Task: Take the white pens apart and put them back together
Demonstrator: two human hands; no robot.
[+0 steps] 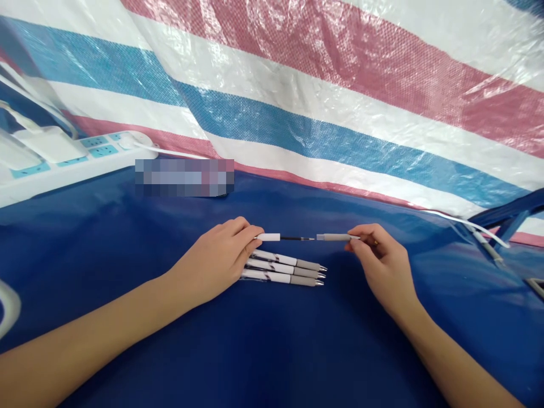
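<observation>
My left hand [221, 258] is closed round a white pen barrel [268, 237] with its thin dark refill [297, 238] sticking out to the right. Pinched in my right hand [382, 258] is the pen's grey grip section [335, 237], level with the refill tip and just apart from it. Both hover over a dark blue table cover [263, 351]. Three whole white pens with grey grips [289, 269] lie side by side on the cover, just under my left fingers, tips pointing right.
A white power strip [80, 161] with a white charger plugged in lies at the far left. A striped red, white and blue tarp [323, 107] rises behind the table. A white cable [463, 221] runs at the right by a blue metal frame [510, 218].
</observation>
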